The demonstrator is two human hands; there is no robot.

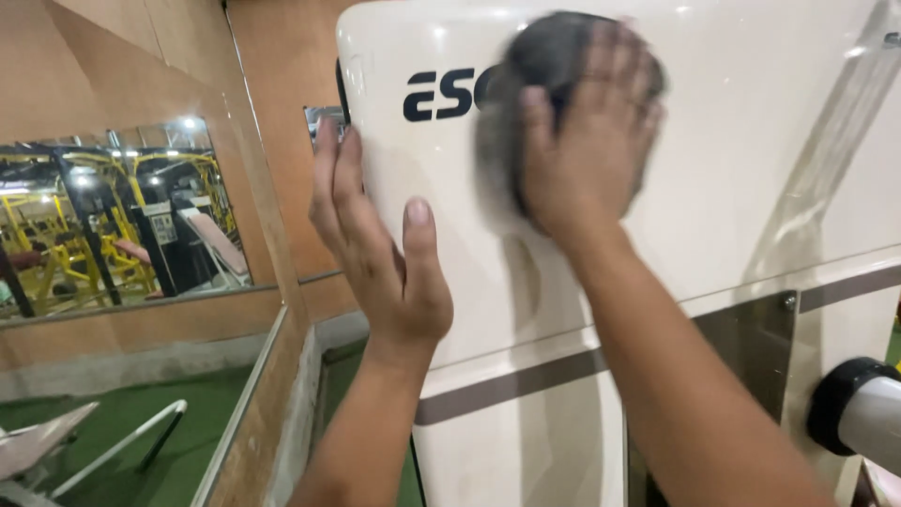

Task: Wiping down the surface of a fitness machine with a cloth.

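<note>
I see my right hand (587, 141) pressed flat, fingers spread, on a dark grey cloth (526, 103) in the upper middle of the frame. The cloth is bunched and motion-blurred, its edges smeared against the glossy cream machine cover (751, 141) it lies on. My left hand (375, 244) is open, fingers straight and together, gripping the cover's rounded left edge at centre frame, thumb on the front. At the left, a wall mirror (122, 216) shows yellow gym frames; a grey roller (859, 408) with a black end sits at lower right.
</note>
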